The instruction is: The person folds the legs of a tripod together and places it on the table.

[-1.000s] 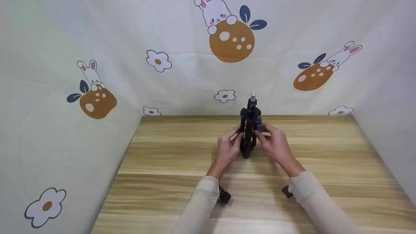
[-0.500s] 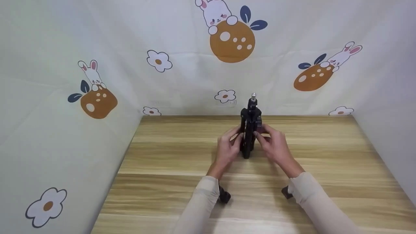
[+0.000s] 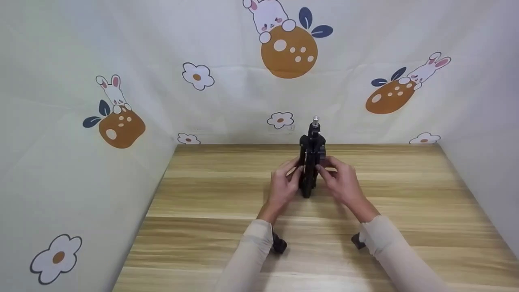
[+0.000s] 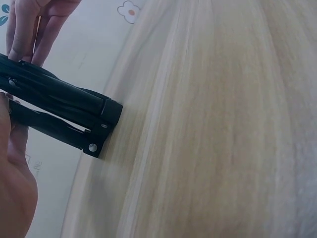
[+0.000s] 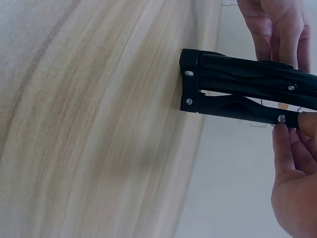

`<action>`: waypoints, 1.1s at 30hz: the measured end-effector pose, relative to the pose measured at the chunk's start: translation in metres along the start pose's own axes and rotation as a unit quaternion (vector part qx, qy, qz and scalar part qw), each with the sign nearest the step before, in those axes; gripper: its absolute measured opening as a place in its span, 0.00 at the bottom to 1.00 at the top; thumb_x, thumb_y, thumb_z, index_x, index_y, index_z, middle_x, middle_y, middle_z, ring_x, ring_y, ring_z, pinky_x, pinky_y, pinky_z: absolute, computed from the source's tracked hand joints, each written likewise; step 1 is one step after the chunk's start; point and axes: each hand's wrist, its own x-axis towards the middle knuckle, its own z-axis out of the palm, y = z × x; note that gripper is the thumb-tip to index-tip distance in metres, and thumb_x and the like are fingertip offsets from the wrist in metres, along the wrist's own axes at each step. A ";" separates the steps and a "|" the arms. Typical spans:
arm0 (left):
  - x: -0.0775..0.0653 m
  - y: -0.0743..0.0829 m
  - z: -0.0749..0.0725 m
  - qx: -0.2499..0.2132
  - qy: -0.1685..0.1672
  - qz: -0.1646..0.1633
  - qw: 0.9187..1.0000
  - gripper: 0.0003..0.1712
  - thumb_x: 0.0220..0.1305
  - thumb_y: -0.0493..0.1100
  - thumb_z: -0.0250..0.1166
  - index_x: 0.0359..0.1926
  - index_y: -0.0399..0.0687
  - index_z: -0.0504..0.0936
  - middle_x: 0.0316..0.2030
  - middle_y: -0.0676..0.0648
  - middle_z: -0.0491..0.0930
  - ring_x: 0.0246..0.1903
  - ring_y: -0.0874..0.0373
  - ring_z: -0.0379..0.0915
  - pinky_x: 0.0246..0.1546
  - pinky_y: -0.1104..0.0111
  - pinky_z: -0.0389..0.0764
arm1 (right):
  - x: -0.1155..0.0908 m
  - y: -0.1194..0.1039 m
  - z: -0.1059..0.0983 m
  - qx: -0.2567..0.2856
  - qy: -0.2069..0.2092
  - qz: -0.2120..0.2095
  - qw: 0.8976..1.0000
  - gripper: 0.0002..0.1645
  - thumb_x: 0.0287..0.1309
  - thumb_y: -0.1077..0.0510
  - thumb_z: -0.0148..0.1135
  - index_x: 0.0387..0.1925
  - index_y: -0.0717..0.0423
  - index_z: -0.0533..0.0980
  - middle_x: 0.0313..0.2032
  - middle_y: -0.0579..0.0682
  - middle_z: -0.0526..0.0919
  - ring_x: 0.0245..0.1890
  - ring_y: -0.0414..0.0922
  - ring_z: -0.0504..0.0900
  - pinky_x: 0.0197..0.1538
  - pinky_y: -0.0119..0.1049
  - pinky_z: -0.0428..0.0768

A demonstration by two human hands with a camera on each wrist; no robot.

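Note:
A black folded mini tripod [image 3: 310, 162] with a silver screw [image 3: 316, 121] on top stands upright between both hands. My left hand [image 3: 283, 182] pinches its left side, thumb toward me and fingers behind. On the other side my right hand [image 3: 342, 178] pinches a leg below the dark knob [image 3: 322, 153]. In the left wrist view the tripod [image 4: 59, 96] shows its folded legs joined at riveted hinges, with the left hand [image 4: 17, 183] low in the picture. The right wrist view shows the right thumb and fingers [image 5: 284, 153] on one leg [image 5: 237, 110]; the lower end is right at the tabletop.
The wood-grain table [image 3: 202, 198] is bordered by pale cloth walls [image 3: 227, 101] printed with rabbits, oranges and flowers. Small black wrist devices [image 3: 279, 244] hang under both sleeves.

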 end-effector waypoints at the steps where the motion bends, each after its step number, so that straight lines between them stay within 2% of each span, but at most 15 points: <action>1: 0.001 0.000 0.000 0.003 0.000 0.004 1.000 0.21 0.76 0.29 0.65 0.66 0.38 0.84 0.58 0.38 0.87 0.62 0.50 0.85 0.63 0.66 0.88 | 0.000 0.001 0.000 0.001 0.000 0.000 1.000 0.09 0.73 0.65 0.68 0.51 0.62 0.85 0.50 0.59 0.92 0.55 0.55 0.91 0.57 0.44 0.93; 7: 0.003 -0.002 0.001 0.003 -0.005 0.015 1.000 0.21 0.76 0.30 0.65 0.67 0.36 0.83 0.60 0.36 0.86 0.63 0.46 0.84 0.65 0.65 0.86 | 0.000 0.007 -0.002 0.021 -0.014 0.007 1.000 0.10 0.72 0.68 0.67 0.52 0.61 0.84 0.50 0.58 0.92 0.55 0.55 0.90 0.59 0.48 0.93; 13: 0.005 0.003 -0.006 -0.007 -0.012 -0.029 0.999 0.24 0.73 0.26 0.61 0.67 0.33 0.81 0.63 0.35 0.84 0.67 0.46 0.82 0.71 0.67 0.82 | -0.007 0.024 0.000 0.027 -0.061 0.038 0.997 0.19 0.70 0.70 0.63 0.60 0.61 0.82 0.54 0.59 0.89 0.58 0.56 0.88 0.65 0.52 0.90; 17: 0.015 0.012 -0.016 0.011 0.000 -0.039 0.999 0.23 0.74 0.30 0.60 0.67 0.39 0.82 0.61 0.40 0.85 0.65 0.51 0.82 0.71 0.68 0.83 | -0.014 0.038 0.001 0.029 -0.092 0.064 0.993 0.20 0.70 0.70 0.64 0.61 0.64 0.80 0.54 0.61 0.89 0.59 0.58 0.87 0.68 0.52 0.88; 22: 0.042 0.038 -0.026 0.044 0.013 0.007 0.999 0.19 0.79 0.41 0.63 0.66 0.44 0.82 0.60 0.44 0.87 0.61 0.53 0.84 0.66 0.65 0.87 | -0.018 0.049 0.003 0.026 -0.122 0.068 0.990 0.21 0.68 0.70 0.67 0.61 0.65 0.80 0.54 0.62 0.89 0.59 0.59 0.88 0.68 0.54 0.88; 26: 0.066 0.065 -0.030 0.037 0.010 0.068 0.997 0.20 0.78 0.42 0.66 0.66 0.42 0.82 0.58 0.43 0.88 0.58 0.50 0.85 0.63 0.61 0.89 | -0.018 0.053 0.004 0.017 -0.139 0.062 0.988 0.21 0.67 0.70 0.68 0.61 0.66 0.80 0.53 0.61 0.90 0.57 0.59 0.88 0.67 0.55 0.88; 29: 0.079 0.085 -0.032 0.024 -0.009 0.102 0.994 0.21 0.76 0.42 0.69 0.66 0.43 0.83 0.55 0.43 0.89 0.56 0.50 0.86 0.62 0.60 0.90 | -0.017 0.054 0.004 0.015 -0.149 0.064 0.987 0.21 0.67 0.70 0.69 0.61 0.64 0.81 0.53 0.60 0.90 0.57 0.58 0.88 0.67 0.53 0.88; 33: 0.089 0.104 -0.030 0.012 -0.054 0.117 0.992 0.23 0.72 0.44 0.73 0.64 0.44 0.84 0.53 0.44 0.89 0.55 0.51 0.87 0.61 0.60 0.91 | -0.015 0.053 0.004 0.011 -0.153 0.064 0.986 0.21 0.67 0.68 0.70 0.60 0.60 0.82 0.53 0.57 0.90 0.58 0.55 0.89 0.68 0.53 0.88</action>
